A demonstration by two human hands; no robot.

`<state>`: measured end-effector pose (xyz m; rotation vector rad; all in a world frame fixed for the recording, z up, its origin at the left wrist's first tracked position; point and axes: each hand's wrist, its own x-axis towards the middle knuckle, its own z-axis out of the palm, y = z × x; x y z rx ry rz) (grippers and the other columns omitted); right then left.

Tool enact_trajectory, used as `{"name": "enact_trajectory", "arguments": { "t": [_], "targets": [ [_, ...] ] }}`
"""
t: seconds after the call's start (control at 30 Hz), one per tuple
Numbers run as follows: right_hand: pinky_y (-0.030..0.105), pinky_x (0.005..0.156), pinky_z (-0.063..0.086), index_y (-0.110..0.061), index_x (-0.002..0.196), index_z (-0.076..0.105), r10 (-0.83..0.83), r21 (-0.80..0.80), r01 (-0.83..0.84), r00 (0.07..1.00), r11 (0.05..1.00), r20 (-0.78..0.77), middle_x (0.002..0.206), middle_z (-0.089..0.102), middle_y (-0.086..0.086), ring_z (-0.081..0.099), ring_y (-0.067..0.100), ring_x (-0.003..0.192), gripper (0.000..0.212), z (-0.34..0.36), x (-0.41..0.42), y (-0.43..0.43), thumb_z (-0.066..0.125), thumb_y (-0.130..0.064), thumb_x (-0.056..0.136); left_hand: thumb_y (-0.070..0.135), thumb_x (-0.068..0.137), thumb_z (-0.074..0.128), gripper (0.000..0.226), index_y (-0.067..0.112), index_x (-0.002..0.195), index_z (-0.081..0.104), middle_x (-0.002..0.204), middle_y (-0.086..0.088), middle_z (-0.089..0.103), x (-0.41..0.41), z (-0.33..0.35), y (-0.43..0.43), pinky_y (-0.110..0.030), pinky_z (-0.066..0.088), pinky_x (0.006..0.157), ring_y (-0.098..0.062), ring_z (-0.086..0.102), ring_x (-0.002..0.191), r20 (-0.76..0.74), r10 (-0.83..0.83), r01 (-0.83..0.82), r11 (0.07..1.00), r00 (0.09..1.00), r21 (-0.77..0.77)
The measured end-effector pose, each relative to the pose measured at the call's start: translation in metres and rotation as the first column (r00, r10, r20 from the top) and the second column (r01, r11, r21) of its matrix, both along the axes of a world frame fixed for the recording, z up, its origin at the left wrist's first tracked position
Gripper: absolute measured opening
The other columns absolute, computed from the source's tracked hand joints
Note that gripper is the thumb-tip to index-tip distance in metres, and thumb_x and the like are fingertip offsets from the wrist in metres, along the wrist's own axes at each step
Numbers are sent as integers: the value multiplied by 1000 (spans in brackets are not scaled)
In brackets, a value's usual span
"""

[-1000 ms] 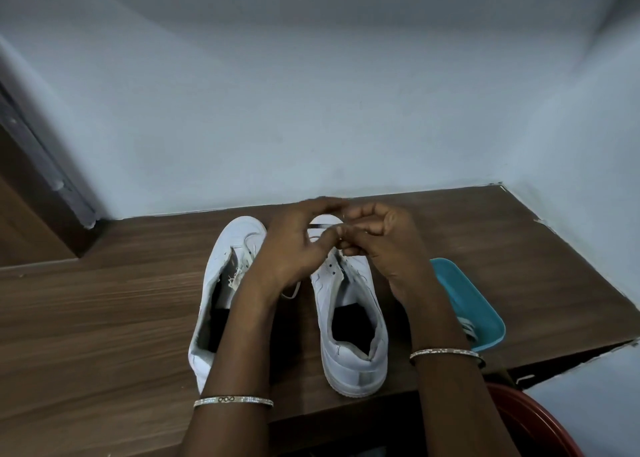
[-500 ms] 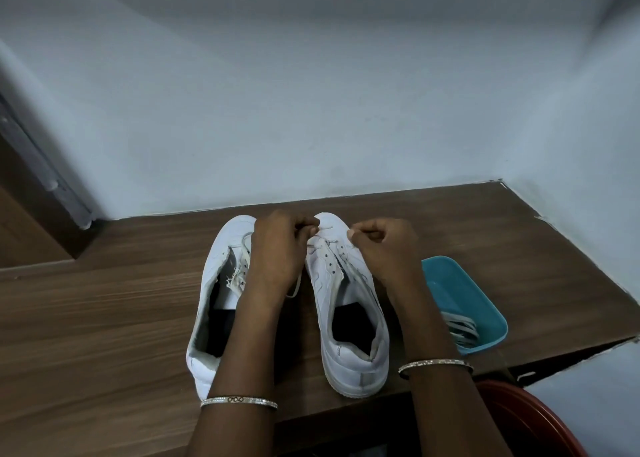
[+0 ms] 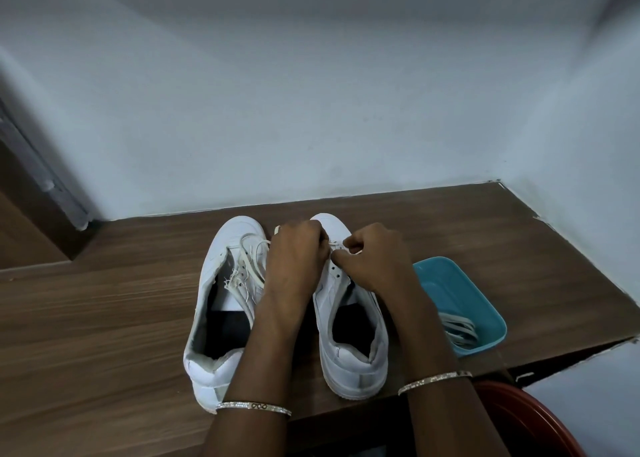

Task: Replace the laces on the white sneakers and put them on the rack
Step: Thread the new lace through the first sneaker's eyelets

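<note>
Both hands are curled over the toe end of a white leather sneaker (image 3: 349,352) just right of the frame's centre. The left hand (image 3: 298,259) pinches a thin white lace (image 3: 335,243), a short tip of which pokes out past its knuckles, and the right hand (image 3: 375,266) pinches the same lace just across the eyelets, so the two hands nearly touch. A second white sneaker (image 3: 214,304) stands close beside the first on its left, loosely threaded with a frayed cream lace (image 3: 247,255). Both shoes stand heel toward the lower edge on a dark brown wood-grain tabletop (image 3: 104,300). At centre right, a teal rectangular plastic tray (image 3: 450,276) holds a bundle of flat white laces (image 3: 457,326). Each wrist wears a thin silver bangle (image 3: 254,406). A red round rim (image 3: 519,418) shows in the lower right corner.
</note>
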<state>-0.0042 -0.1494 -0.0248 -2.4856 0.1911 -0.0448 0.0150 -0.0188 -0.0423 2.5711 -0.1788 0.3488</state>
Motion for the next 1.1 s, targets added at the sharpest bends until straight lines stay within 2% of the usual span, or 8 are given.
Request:
{"name": "enact_trajectory", "arguments": {
  "t": [0.17,0.27,0.37,0.57,0.77,0.87,1.0,1.1],
  "targets": [
    [40,80,59,-19,90,81,2,-42,0,999,999,54,86,76,2,70,22,85,18,-6,3,1,68,-30,84,18,90,60,14,16,90,74,92,-3,71,0,-1,3,-41,54,72,-26,66,89,-22,-1,0,1000,1000,-13],
    [40,74,60,-17,81,81,-16,4,16,996,1000,85,77,76,1,70,21,77,17,-9,4,-4,65,-19,83,21,91,66,11,18,92,77,93,-3,72,1,-3,6,-43,54,75,-26,66,91,-35,-34,32,998,999,-48],
    [37,76,58,-16,84,82,-20,92,12,996,996,83,81,77,1,70,19,81,17,-11,3,-10,65,-14,87,24,92,67,10,20,91,76,92,-1,71,1,-6,5,-43,54,75,-25,64,93,-31,-22,20,997,999,-71],
    [29,71,49,-17,94,82,-48,306,29,997,951,55,84,77,-3,65,10,77,19,-14,2,-16,66,-10,87,26,93,62,15,17,91,73,95,-2,68,2,-12,-3,-36,49,70,-22,62,90,12,-9,9,1000,1000,-16],
    [30,75,54,-13,95,82,-55,462,59,998,885,-21,86,77,-4,70,14,87,18,-16,2,-20,64,-10,91,22,91,62,17,10,87,74,90,-6,70,0,-13,-6,-41,51,73,-27,63,86,5,9,-8,997,1000,-79],
    [29,75,53,-12,95,81,-53,508,67,998,858,-41,86,77,-4,70,14,87,19,-16,2,-22,63,-9,92,23,91,60,19,11,87,73,91,-5,69,-2,-10,-7,-40,51,71,-27,62,88,-33,14,-16,998,999,-64],
    [38,84,56,-11,96,81,-54,537,64,998,841,-34,88,78,-1,71,21,93,21,-18,2,-22,61,-6,92,26,97,50,24,9,93,67,101,-6,60,-6,-9,-14,-39,49,70,-29,60,90,-41,40,-37,997,998,61],
    [37,87,56,-12,94,82,-58,553,64,998,831,-28,88,79,-1,72,20,93,18,-19,3,-23,64,-9,92,26,98,50,25,9,93,66,101,-7,60,-6,-12,-17,-38,47,69,-30,61,90,-38,43,-41,998,998,48]
  ]
}}
